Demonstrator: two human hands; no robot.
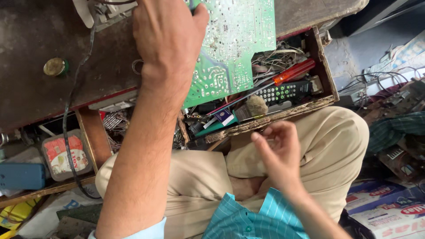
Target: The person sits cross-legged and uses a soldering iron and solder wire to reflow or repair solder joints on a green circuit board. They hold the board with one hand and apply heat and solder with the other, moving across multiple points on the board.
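Note:
A green circuit board [230, 48] lies solder side up, half on the dark workbench [31, 75] and half over an open wooden drawer [325, 75]. My left hand [166, 37] reaches up across the bench and grips the board's upper left edge, thumb over its top. My right hand [279, 150] hovers over my lap, just below the drawer's front, fingers loosely curled; a tiny object may sit at the fingertips, but I cannot tell.
The drawer holds an orange-handled screwdriver [292, 73], a black remote control [283, 93], a small brush [256, 105] and tangled wires. A round brass tin [55, 66] sits on the bench. A black cable [71, 110] hangs down left, beside a plastic tub [66, 155]. Boxes [389, 208] lie right.

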